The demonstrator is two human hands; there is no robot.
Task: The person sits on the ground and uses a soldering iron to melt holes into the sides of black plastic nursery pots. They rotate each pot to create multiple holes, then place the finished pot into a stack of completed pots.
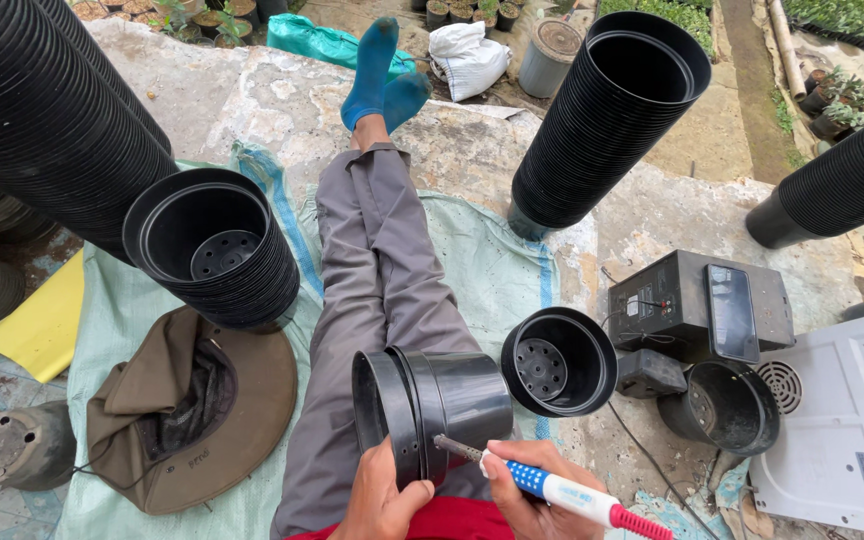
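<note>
Left hand [384,497] clamped on the black pot [432,405] lying sideways at lower centre; right hand [524,487] closed around the soldering iron [552,487], tip touching the wall. Best kept steady, pot braced against the lap.

We sit on a weathered, patchy concrete floor [672,215] spread mid-frame with a pale green woven plastic sheet [492,270]. On that sheet, lower left, lies a brown floppy cloth hat [192,410] below a stack of black plastic pots [217,250]; a yellow flat board [42,325] lies at far left.
</note>
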